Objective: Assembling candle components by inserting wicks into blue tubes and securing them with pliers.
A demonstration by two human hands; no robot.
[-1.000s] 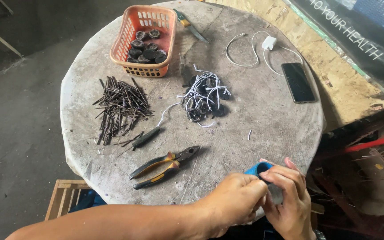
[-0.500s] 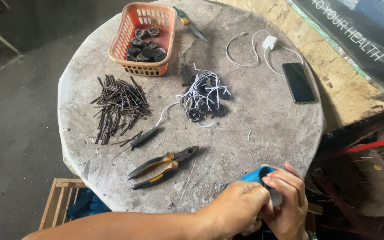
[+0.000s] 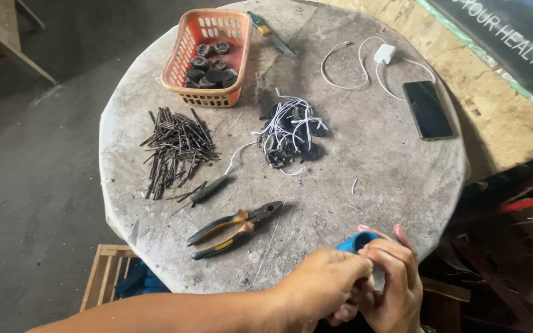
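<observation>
Nail pile at 9 o'clock, pliers at 7, untouched. At 5, table edge: left hand and right hand curled together, pinching blue piece. Step: fine fingertip work. Next move probably needs steady grip.

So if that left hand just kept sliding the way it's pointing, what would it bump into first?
The left hand points rightward and already meets the right hand, with a blue thing pinched between them. Past that lies only the table edge, as far as visible.
</observation>
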